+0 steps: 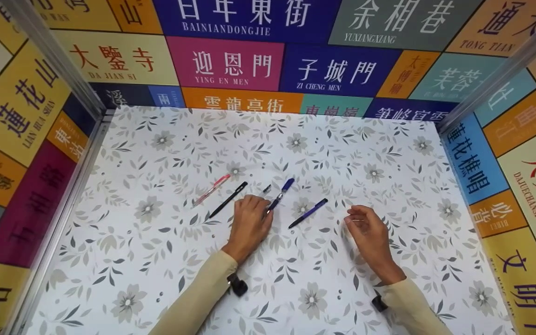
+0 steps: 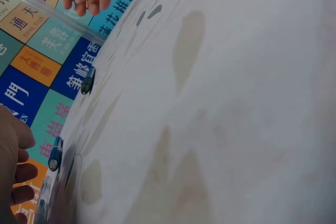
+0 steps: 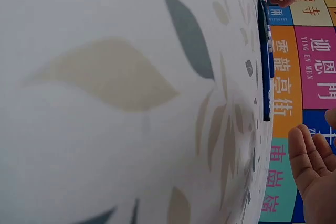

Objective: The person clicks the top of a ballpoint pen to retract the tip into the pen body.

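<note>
Walls (image 1: pixel 26 102) papered with bright colored panels of Chinese street names enclosed a tabletop (image 1: pixel 296 288) covered in a pale cloth printed with grey leaves and flowers. Four pens lay in a loose row near the middle: a pink pen (image 1: pixel 211 190) farthest left, a black pen (image 1: pixel 228 199) just beside it, then a blue pen (image 1: pixel 281 194), and another blue pen (image 1: pixel 308 213) to the right.

The left hand (image 1: pixel 249 222) rested on the cloth between the black pen and the first blue pen, its fingers curled over the lower end of that blue pen and touching it. From the left wrist view the fingers (image 2: pixel 21 174) looked bent beside the pen's barrel.

The right hand (image 1: pixel 365 228) hovered just right of the second blue pen, fingers loosely curled and apart, holding nothing.
</note>
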A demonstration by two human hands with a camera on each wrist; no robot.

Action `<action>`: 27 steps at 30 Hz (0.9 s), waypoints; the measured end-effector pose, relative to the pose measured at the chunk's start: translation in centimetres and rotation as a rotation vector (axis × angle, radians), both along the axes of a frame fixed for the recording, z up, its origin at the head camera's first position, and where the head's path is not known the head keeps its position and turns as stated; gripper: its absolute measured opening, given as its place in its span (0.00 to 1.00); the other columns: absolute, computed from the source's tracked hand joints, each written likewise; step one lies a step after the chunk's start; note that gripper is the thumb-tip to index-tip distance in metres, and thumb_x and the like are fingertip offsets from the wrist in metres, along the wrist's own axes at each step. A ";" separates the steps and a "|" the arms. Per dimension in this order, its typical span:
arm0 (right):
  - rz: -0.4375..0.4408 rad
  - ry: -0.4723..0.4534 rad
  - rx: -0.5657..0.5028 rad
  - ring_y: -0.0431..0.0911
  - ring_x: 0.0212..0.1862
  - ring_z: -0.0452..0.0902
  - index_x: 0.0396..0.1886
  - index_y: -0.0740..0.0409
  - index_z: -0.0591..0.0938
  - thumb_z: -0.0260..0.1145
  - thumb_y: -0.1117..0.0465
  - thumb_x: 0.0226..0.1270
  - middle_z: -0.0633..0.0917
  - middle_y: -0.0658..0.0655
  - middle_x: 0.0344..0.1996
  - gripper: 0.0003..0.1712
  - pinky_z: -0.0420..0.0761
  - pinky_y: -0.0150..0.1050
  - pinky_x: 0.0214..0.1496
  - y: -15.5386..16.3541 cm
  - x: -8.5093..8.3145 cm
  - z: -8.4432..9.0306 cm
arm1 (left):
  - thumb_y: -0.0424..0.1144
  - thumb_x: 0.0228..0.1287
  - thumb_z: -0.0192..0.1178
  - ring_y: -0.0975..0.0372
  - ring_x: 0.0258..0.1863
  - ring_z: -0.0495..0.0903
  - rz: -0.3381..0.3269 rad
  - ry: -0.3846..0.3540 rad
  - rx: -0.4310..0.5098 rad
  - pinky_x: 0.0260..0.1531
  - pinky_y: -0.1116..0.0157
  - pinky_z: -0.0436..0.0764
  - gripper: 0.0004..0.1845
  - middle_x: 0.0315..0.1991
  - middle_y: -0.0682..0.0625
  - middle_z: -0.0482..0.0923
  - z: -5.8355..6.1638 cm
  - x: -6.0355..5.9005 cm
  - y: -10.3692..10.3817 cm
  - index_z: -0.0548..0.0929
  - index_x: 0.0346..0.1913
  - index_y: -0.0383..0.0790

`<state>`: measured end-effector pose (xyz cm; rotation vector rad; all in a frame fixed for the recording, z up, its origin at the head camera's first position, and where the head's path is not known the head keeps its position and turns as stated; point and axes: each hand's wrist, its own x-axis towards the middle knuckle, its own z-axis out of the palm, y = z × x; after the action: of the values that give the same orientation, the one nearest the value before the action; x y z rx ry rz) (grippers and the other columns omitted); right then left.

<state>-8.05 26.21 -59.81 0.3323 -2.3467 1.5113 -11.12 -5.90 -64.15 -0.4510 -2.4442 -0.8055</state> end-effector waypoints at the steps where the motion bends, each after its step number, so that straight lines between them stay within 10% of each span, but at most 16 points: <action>1: 0.002 0.017 0.023 0.62 0.47 0.87 0.59 0.75 0.82 0.71 0.84 0.67 0.87 0.72 0.48 0.21 0.84 0.26 0.51 0.0 0.1 0.3 | 0.36 0.64 0.77 0.50 0.48 0.82 0.002 -0.010 -0.007 0.51 0.49 0.75 0.09 0.41 0.48 0.86 0.0 0.0 0.0 0.90 0.45 0.38; 27: -0.055 0.121 0.229 0.56 0.47 0.87 0.57 0.71 0.85 0.76 0.77 0.68 0.89 0.62 0.48 0.19 0.84 0.31 0.52 3.9 -1.6 -2.5 | 0.43 0.70 0.73 0.50 0.50 0.78 0.022 -0.117 -0.182 0.51 0.48 0.71 0.13 0.44 0.48 0.85 -0.3 -0.8 0.8 0.90 0.51 0.40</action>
<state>-9.66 30.12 -62.28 0.3994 -2.4141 1.1649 -11.93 -5.12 -64.48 -0.4537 -2.6393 -0.6183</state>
